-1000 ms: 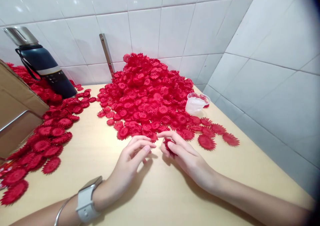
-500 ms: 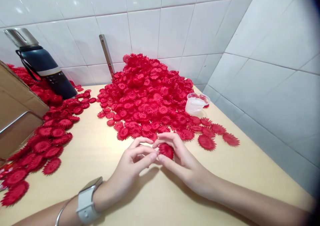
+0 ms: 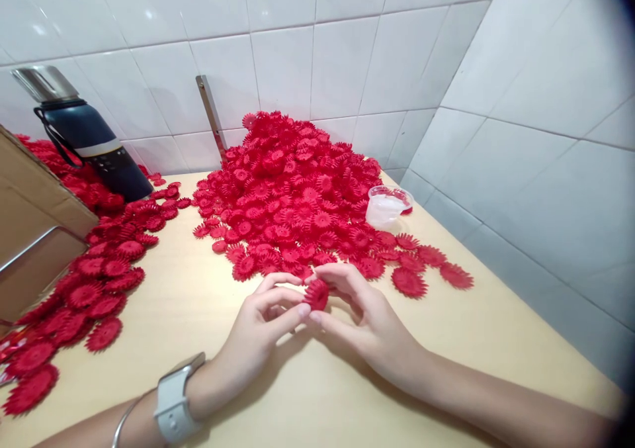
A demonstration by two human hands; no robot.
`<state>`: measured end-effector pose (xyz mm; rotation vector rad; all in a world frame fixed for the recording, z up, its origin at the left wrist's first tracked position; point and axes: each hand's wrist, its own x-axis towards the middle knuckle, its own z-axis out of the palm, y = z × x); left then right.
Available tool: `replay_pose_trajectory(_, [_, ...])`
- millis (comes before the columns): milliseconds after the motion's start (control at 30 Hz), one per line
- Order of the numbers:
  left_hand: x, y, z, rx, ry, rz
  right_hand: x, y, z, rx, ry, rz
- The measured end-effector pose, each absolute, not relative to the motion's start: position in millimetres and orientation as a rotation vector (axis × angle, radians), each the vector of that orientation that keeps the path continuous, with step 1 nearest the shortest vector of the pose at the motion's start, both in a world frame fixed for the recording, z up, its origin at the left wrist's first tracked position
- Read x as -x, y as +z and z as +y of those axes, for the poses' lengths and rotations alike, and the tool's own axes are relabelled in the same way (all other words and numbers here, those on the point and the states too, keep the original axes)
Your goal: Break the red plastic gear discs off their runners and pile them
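Red flower piece [image 3: 316,294] pinched between fingertips of both hands, just above wooden table [image 3: 446,342], near front edge of big red pile [image 3: 297,196]. Right hand [image 3: 364,319] curled round it; left hand [image 3: 260,329] fingertips touching its left side.

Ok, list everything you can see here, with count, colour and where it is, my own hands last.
big flower pile: too many to count, red, back centre of the table against the tiled wall
side flower spread: dozens, red, along the left edge of the table
held flower: one, red, between both hands' fingertips
flask: one, dark blue with steel cap, back left
plastic cup: one, clear, at the pile's right edge
cardboard box: one, brown, far left
metal strip: one, silver, leaning on the wall
table: one, pale wood
smartwatch: one, white, left wrist
left hand: pinching the flower
right hand: pinching the flower
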<state>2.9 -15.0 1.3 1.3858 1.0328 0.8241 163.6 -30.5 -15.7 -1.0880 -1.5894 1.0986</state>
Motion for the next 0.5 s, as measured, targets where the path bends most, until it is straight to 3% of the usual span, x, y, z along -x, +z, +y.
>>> replay_pose_trajectory(500, [-2.2, -1.8, -14.6, -1.379, 0.822, 1.032, -165.9, -6.7, -26.8, 1.018, 1.184, -1.763])
